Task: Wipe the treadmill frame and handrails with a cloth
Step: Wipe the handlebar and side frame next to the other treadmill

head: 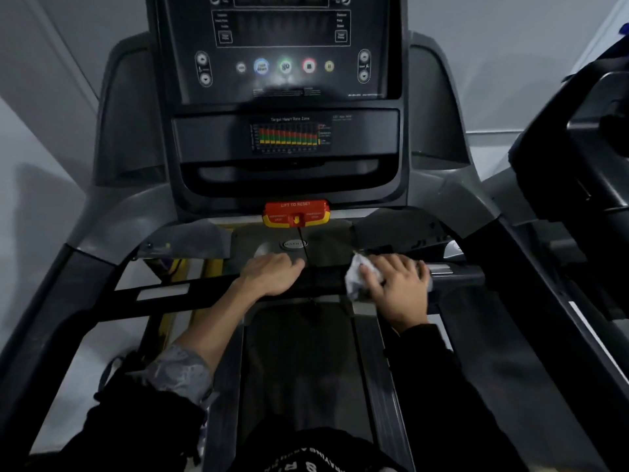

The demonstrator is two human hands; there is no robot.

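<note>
Handrails frame the scene on both sides, and reading from the left, the left handrail runs dark and sloping from the console down toward the person. Next comes the front crossbar, a dark horizontal bar with pale strips, spanning the treadmill below the console. The left hand lies palm-down on the middle of that bar, fingers loosely curled over its far edge, holding nothing; it looks like a brace rather than a grip. Just above and between the hands sits the red and yellow emergency stop, with a thin cord hanging down from it toward the bar. To the right, the right hand presses a crumpled white cloth flat against the crossbar, fingers spread over it, so the cloth is pinned under the palm more than pinched. Part of the cloth bulges out at the hand's left edge. Farther right the bar meets the right handrail, and a second machine stands beyond it.

The step in hand appears to be wiping the crossbar's right half. The next move probably calls for sliding the cloth along the bar toward the right handrail with steady downward pressure, keeping clear of the stop cord, then working along the rails, which I judge remain to be done.
</note>
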